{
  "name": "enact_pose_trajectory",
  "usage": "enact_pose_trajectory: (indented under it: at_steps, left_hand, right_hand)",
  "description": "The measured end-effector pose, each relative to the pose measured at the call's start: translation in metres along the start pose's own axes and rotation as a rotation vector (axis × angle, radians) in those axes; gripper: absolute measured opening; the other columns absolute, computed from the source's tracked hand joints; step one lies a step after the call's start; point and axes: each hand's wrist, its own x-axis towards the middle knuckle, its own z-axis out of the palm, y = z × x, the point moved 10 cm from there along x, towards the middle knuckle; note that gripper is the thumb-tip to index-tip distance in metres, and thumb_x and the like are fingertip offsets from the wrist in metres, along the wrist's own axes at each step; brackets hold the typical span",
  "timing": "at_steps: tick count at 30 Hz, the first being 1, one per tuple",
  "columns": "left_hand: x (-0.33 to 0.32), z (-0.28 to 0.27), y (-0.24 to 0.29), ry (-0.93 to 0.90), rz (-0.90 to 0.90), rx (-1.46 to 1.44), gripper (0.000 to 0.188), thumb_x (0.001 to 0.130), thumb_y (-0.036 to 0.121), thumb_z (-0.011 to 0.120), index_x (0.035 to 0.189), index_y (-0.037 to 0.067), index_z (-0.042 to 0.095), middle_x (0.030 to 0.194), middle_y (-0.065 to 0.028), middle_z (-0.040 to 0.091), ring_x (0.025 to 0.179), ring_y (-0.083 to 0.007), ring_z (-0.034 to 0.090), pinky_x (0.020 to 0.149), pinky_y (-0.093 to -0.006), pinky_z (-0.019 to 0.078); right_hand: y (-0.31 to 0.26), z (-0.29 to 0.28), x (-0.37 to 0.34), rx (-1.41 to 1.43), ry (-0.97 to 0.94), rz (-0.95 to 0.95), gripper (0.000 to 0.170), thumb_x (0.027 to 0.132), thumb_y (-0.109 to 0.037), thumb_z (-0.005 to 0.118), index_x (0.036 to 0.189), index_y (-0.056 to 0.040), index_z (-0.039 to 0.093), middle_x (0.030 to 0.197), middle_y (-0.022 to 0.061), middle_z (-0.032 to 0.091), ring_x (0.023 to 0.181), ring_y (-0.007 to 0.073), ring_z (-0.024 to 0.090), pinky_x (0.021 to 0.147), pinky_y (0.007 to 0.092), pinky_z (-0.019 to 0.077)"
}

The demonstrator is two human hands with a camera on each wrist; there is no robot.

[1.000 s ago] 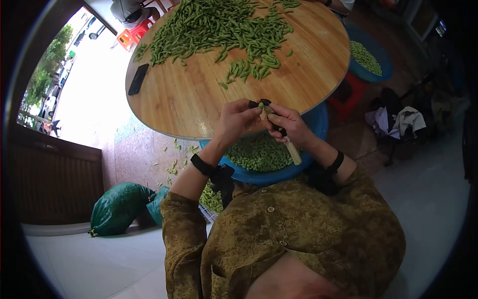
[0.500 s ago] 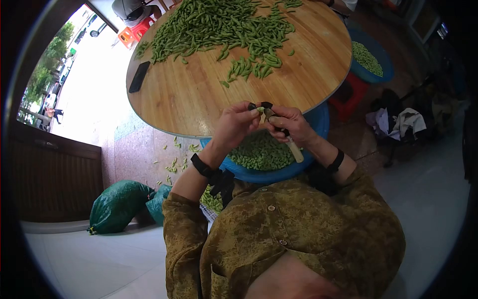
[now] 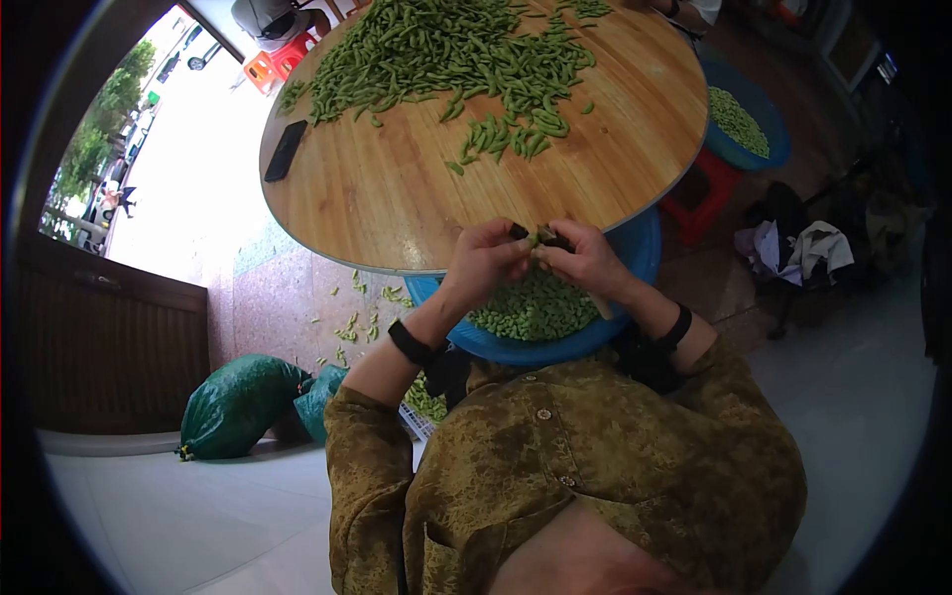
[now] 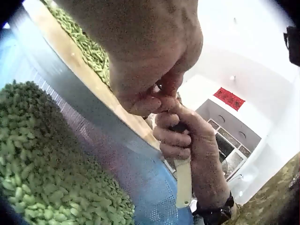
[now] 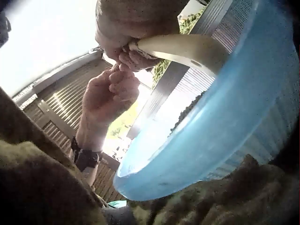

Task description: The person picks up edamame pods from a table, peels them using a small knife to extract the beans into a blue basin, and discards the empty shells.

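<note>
In the head view my left hand (image 3: 486,260) and right hand (image 3: 589,260) meet fingertip to fingertip over the blue basin (image 3: 486,347). My left thumb and fingers pinch a green bean pod (image 3: 535,238), mostly covered by the fingers. The right hand's fingers curl round a knife, whose cream handle (image 4: 183,185) sticks out below the fist; its blade is hidden. Black covers show on the fingertips of both hands. Shelled green beans (image 4: 61,178) heap in the basin beneath.
Bean pods (image 3: 426,59) pile on the round wooden table (image 3: 387,218), with a black phone (image 3: 286,151) at its left edge. A second basin (image 3: 778,149) with beans stands at right. Green sacks (image 3: 243,407) and a crate (image 3: 415,424) of pods stand on the floor at left.
Both hands have shifted slightly down and right in the head view and drawn closer together. The right hand has turned, so less of the knife handle shows.
</note>
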Motion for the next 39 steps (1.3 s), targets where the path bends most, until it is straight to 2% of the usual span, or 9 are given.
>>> enact_pose_trajectory:
  at_steps: [5, 8, 10, 13, 21, 33, 36, 38, 39]
  left_hand:
    - [-0.069, -0.021, 0.054, -0.232, 0.132, 1.444, 0.015, 0.084, 0.016, 0.061, 0.087, 0.001, 0.063, 0.074, -0.02, 0.061, 0.069, -0.0363, 0.062, 0.063, -0.043, 0.049]
    - [-0.085, -0.062, 0.044, -0.269, -0.071, 1.614, 0.015, 0.083, 0.015, 0.058, 0.081, 0.001, 0.063, 0.077, -0.0226, 0.06, 0.076, -0.0397, 0.061, 0.065, -0.0458, 0.0486]
    - [-0.054, -0.078, 0.05, -0.188, 0.02, 1.537, 0.011, 0.081, 0.014, 0.06, 0.082, 0.003, 0.064, 0.079, -0.0196, 0.06, 0.075, -0.038, 0.059, 0.065, -0.0432, 0.0474]
    - [0.013, -0.078, 0.08, -0.009, 0.523, 1.38, 0.014, 0.082, 0.013, 0.058, 0.087, 0.001, 0.062, 0.079, -0.0194, 0.06, 0.077, -0.0379, 0.06, 0.066, -0.0416, 0.0476]
    - [0.125, -0.084, 0.053, 0.295, 0.318, 1.363, 0.025, 0.078, 0.023, 0.056, 0.082, 0.001, 0.067, 0.087, -0.0243, 0.064, 0.084, -0.039, 0.063, 0.074, -0.0481, 0.0499]
    - [0.082, -0.093, 0.066, 0.504, 0.461, 1.167, 0.014, 0.074, 0.006, 0.061, 0.086, 0.0, 0.058, 0.081, -0.0231, 0.061, 0.078, -0.0407, 0.061, 0.067, -0.0455, 0.0479]
    - [0.05, -0.062, 0.087, 0.362, 0.597, 0.935, 0.016, 0.076, 0.007, 0.065, 0.088, -0.001, 0.059, 0.071, -0.0167, 0.062, 0.065, -0.0293, 0.063, 0.057, -0.0369, 0.0487]
    - [0.044, -0.055, 0.054, 0.208, 0.163, 0.407, 0.017, 0.08, 0.009, 0.067, 0.09, -0.002, 0.059, 0.069, -0.0098, 0.061, 0.058, -0.0153, 0.06, 0.051, -0.0279, 0.0467]
    - [0.039, -0.046, 0.05, 0.17, 0.181, 0.361, 0.012, 0.083, 0.008, 0.065, 0.088, -0.002, 0.059, 0.072, -0.0058, 0.062, 0.056, -0.0097, 0.057, 0.049, -0.0241, 0.0451]
  right_hand:
    - [-0.008, 0.004, -0.008, -0.136, -0.095, -0.183, 0.015, 0.087, -0.008, 0.059, 0.1, -0.001, 0.057, 0.082, 0.0008, 0.057, 0.063, 0.0062, 0.053, 0.054, 0.0208, 0.0414]
    - [-0.032, 0.02, -0.015, -0.254, -0.153, -0.361, 0.021, 0.083, -0.008, 0.058, 0.101, 0.0015, 0.057, 0.081, 0.0033, 0.059, 0.063, 0.0077, 0.055, 0.058, 0.0246, 0.046]
    - [-0.005, 0.023, -0.008, -0.058, -0.168, -0.01, 0.024, 0.083, -0.01, 0.06, 0.103, 0.0019, 0.055, 0.083, 0.0048, 0.059, 0.063, 0.0085, 0.056, 0.058, 0.0259, 0.0478]
    - [-0.006, 0.025, -0.006, -0.067, -0.145, 0.041, 0.023, 0.085, -0.013, 0.063, 0.101, 0.0026, 0.056, 0.079, 0.006, 0.059, 0.06, 0.0105, 0.058, 0.055, 0.0276, 0.0488]
    - [-0.01, 0.031, -0.013, -0.227, -0.255, 0.014, 0.025, 0.087, -0.019, 0.064, 0.096, 0.0028, 0.056, 0.07, 0.0052, 0.058, 0.054, 0.0129, 0.06, 0.05, 0.027, 0.0466]
    - [0.002, 0.016, -0.002, 0.258, -0.084, 0.151, 0.03, 0.096, -0.018, 0.045, 0.122, -0.0029, 0.047, 0.078, 0.0013, 0.05, 0.057, 0.0063, 0.045, 0.045, 0.0207, 0.0341]
    - [0.002, 0.014, 0.001, 0.315, -0.05, 0.108, 0.031, 0.096, -0.018, 0.045, 0.124, -0.0036, 0.047, 0.08, 0.0017, 0.051, 0.059, 0.0067, 0.046, 0.045, 0.0202, 0.0345]
    - [-0.002, 0.013, 0.001, 0.373, -0.001, 0.088, 0.031, 0.097, -0.018, 0.044, 0.124, -0.0041, 0.047, 0.08, 0.0016, 0.051, 0.059, 0.0066, 0.046, 0.044, 0.0199, 0.0353]
    - [-0.003, 0.015, 0.001, 0.372, -0.001, 0.092, 0.031, 0.097, -0.018, 0.044, 0.124, -0.0041, 0.047, 0.08, 0.0016, 0.051, 0.059, 0.0066, 0.046, 0.044, 0.0199, 0.0353]
